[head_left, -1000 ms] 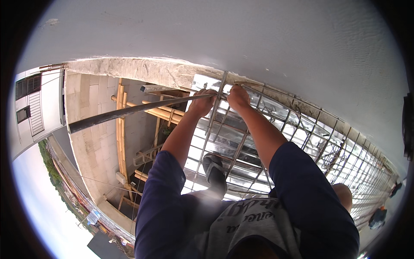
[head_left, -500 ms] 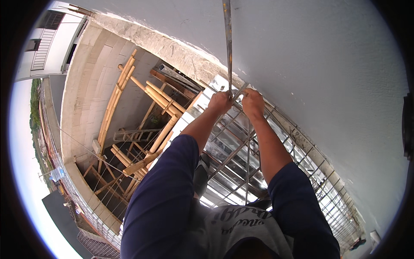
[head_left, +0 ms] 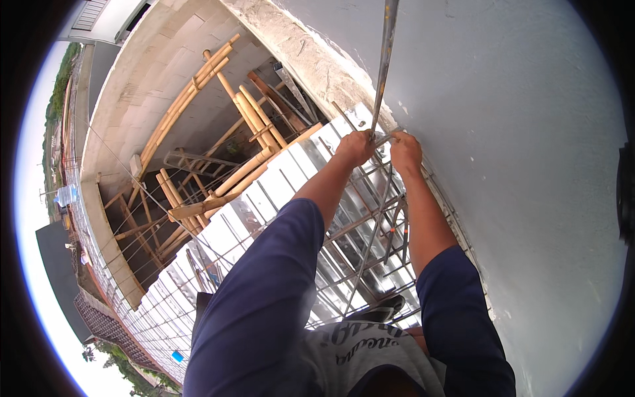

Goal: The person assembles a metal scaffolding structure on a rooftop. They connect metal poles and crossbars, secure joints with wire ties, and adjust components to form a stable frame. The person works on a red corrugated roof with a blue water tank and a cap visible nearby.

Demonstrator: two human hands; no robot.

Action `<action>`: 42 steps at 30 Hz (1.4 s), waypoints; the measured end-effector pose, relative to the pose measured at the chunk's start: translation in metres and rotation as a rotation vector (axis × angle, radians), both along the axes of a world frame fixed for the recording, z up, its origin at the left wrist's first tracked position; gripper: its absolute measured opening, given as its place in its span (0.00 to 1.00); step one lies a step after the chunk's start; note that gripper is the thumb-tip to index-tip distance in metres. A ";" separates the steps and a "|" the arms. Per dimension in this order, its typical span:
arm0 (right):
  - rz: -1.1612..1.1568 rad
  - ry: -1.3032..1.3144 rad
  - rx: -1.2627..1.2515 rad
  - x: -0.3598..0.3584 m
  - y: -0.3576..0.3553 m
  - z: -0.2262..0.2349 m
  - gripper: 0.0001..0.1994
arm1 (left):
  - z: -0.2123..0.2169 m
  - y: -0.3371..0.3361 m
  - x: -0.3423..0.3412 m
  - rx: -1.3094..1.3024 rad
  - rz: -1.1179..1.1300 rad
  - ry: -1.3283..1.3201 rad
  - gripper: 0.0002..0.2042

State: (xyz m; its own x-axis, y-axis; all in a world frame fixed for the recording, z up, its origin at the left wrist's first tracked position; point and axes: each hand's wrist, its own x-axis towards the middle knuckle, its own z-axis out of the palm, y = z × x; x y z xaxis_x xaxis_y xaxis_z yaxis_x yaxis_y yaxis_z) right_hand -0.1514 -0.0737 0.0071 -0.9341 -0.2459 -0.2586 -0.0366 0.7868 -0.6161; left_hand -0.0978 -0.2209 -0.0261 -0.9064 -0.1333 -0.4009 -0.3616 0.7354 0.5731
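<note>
The gray shirt (head_left: 360, 351) has dark, curly letters across its front, and they look upside down from here. It has two dark blue sleeves (head_left: 264, 264).

There are two bare hands, close together. The left hand (head_left: 357, 147) is wrapped around the low end of one long metal bar (head_left: 384, 59). The bar is thin, straight and dark, with a few yellowish-brown marks. It goes from the left hand up to the top edge of the view, in front of the smooth gray wall (head_left: 529, 172). The right hand (head_left: 406, 153) is just beside the left one, with its fingers curled in by a thin metal rod (head_left: 383, 139). I cannot tell how tightly it grips the rod.

Under the arms, many thin steel rods cross to make a grid (head_left: 344, 231). Shiny, ridged metal sheets (head_left: 281, 182) lie below it. There are too many rods to count.

On the left are round, yellow bamboo poles (head_left: 185, 99), too jumbled to count, and a pale block wall (head_left: 142, 99). One small blue thing (head_left: 177, 356) is near the bottom left.
</note>
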 end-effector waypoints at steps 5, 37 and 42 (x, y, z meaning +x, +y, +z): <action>0.204 -0.041 0.106 -0.010 -0.004 -0.032 0.12 | 0.034 0.009 0.001 0.045 0.085 0.084 0.14; 0.336 0.016 0.202 -0.014 -0.040 -0.038 0.15 | 0.159 -0.024 0.013 0.232 -0.061 0.392 0.12; 0.703 0.218 0.101 -0.068 -0.010 -0.127 0.16 | 0.163 -0.018 0.008 0.271 -0.082 0.416 0.15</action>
